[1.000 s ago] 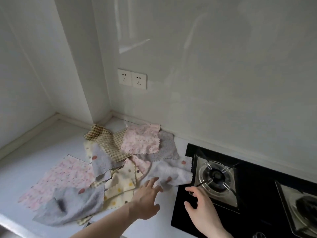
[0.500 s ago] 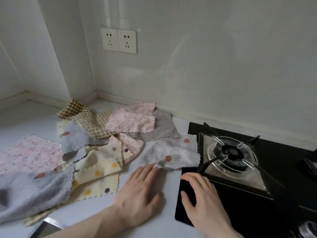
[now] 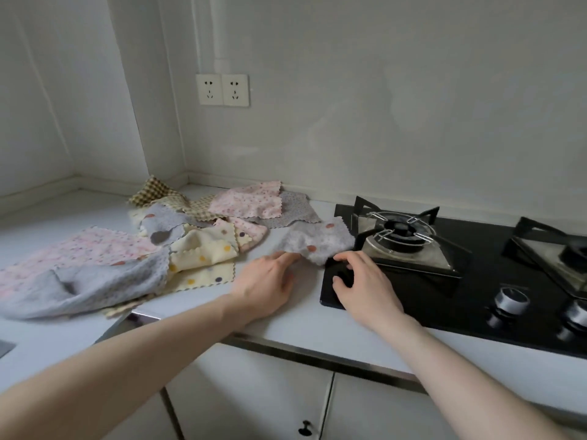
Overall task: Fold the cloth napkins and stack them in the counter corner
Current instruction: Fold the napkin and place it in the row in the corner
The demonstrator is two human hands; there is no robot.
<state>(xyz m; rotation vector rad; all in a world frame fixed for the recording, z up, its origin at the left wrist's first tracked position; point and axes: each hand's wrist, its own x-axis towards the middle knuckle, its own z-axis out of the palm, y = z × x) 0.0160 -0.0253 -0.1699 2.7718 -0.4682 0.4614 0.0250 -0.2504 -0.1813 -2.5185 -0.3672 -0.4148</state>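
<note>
Unfolded cloth napkins (image 3: 203,249) lay scattered over the white counter (image 3: 305,325), spreading left from the black gas stove (image 3: 444,281) toward the wall corner. A grey napkin with orange dots (image 3: 317,244) sat nearest the stove, its right edge touching the burner grate (image 3: 398,231). The left hand (image 3: 266,281) rested flat beside the stove, fingers straight, fingertips at that napkin's near edge. The right hand (image 3: 362,281) lay on the stove's front left corner, fingers loosely bent; whether they pinched the napkin could not be told. Behind the pile, a double wall socket (image 3: 222,89) hung left of the stove. Two knobs (image 3: 511,301) showed on the stove's front; no writing was legible. The second burner (image 3: 568,249) was cut off at the right edge.
</note>
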